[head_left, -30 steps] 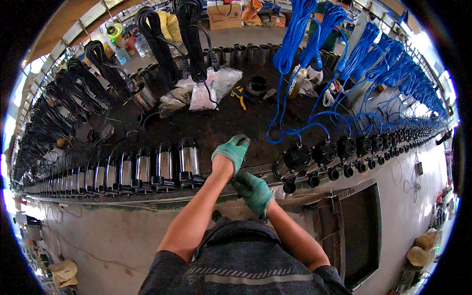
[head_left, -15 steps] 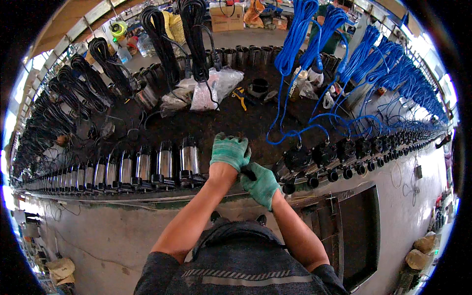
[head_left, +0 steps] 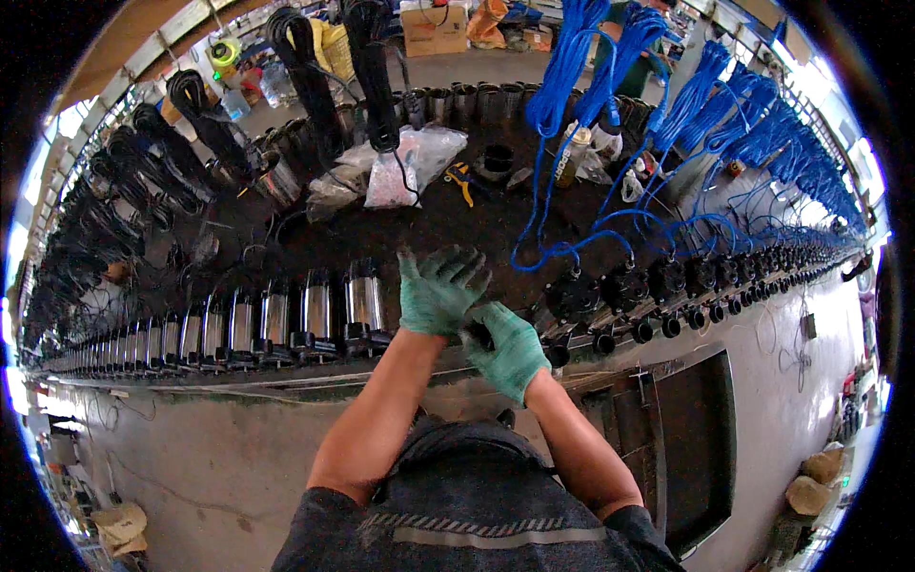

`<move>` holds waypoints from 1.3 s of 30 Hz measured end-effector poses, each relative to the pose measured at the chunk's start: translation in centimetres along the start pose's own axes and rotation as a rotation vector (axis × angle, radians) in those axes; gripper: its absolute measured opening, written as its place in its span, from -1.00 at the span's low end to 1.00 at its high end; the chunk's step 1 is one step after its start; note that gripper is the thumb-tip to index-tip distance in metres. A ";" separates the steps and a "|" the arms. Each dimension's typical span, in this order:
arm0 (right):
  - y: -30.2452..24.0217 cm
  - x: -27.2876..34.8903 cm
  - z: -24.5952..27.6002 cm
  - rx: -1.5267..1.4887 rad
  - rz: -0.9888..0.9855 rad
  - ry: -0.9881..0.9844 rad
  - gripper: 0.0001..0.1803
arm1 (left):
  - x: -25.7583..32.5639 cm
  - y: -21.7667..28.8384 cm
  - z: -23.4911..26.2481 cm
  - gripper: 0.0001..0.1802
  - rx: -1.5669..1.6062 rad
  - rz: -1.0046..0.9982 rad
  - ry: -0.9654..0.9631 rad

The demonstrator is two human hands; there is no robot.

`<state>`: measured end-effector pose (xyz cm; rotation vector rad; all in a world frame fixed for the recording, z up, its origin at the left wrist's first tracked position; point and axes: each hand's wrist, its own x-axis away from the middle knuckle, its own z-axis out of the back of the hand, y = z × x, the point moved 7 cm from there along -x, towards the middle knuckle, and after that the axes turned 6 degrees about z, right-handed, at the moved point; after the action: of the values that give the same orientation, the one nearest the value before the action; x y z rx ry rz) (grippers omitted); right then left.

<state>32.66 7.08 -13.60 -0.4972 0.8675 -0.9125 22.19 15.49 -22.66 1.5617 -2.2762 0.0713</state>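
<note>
Both of my hands wear green gloves with darkened fingers, and they meet over the near edge of the dark bench (head_left: 457,219). My left hand (head_left: 440,291) is open, its fingers spread and pointing away from me. Against its lower right side is my right hand (head_left: 507,351), fingers curled closed around a dark spot; what they grip, if anything, is hidden. Left of my left hand stands the nearest steel cylinder with black ends (head_left: 364,300). Black pump-like units with round outlets (head_left: 574,300) lie to the right of my right hand.
Yellow-handled pliers (head_left: 461,183), a black ring-shaped cup (head_left: 497,160) and plastic bags of small parts (head_left: 393,181) lie farther back. Coiled black cables (head_left: 376,86) stand at left, blue cables (head_left: 562,76) at right. A dark rectangular frame (head_left: 701,448) is at lower right.
My left hand has opened from curled fingers to spread ones and turned slightly. My right hand stays beside it, nearly still. The view has shifted a little.
</note>
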 end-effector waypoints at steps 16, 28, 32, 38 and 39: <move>3.4 3.2 -3.5 0.081 -0.064 -0.314 -0.52 | 0.9 0.1 -1.6 -0.18 -0.053 -0.162 0.146; 1.0 5.3 1.3 -0.228 -0.155 0.023 -0.72 | 4.4 0.1 -8.9 -0.54 -2.316 -0.769 0.023; -0.1 4.6 1.4 -0.053 -0.044 0.059 -0.72 | 3.6 -1.4 -8.8 -0.61 -2.755 -0.805 0.162; 1.8 4.7 -0.3 -0.037 -0.243 0.047 -0.73 | 2.2 -2.9 -7.2 -0.64 -2.887 -0.768 0.203; 2.1 4.8 -0.5 -0.032 -0.259 0.051 -0.74 | 2.2 -2.9 -6.9 -0.65 -2.870 -0.807 0.198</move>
<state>34.77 4.12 -17.44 -0.6266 0.8776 -1.1527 26.11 14.15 -15.98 0.1799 0.1747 -1.8208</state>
